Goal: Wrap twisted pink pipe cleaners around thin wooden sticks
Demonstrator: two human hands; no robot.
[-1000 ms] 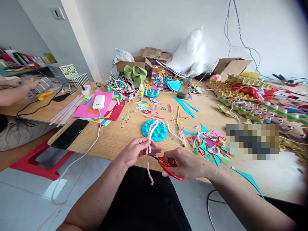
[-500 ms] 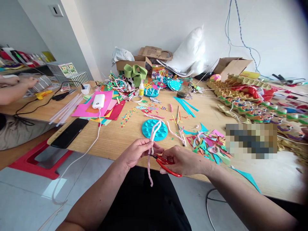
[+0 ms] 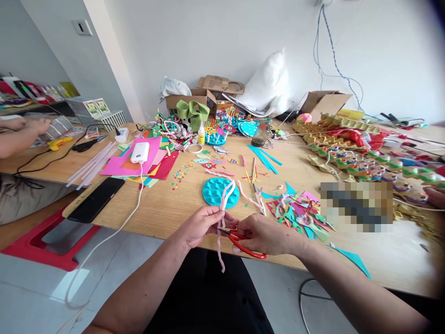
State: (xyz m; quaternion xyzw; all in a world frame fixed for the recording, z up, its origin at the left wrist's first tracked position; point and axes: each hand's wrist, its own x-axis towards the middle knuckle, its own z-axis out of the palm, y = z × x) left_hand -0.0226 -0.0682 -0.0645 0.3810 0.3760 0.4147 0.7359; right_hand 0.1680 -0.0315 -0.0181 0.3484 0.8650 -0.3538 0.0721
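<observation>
Since the earlier picture, the loop of pink string has moved a little to the right over the blue disc, and another person's hand has come at the right edge. Left hand pinches the string closely between thumb and fingers, its tail hanging below. Right hand is closed around the red scissors; their blades are at the string, how far open I cannot tell
</observation>
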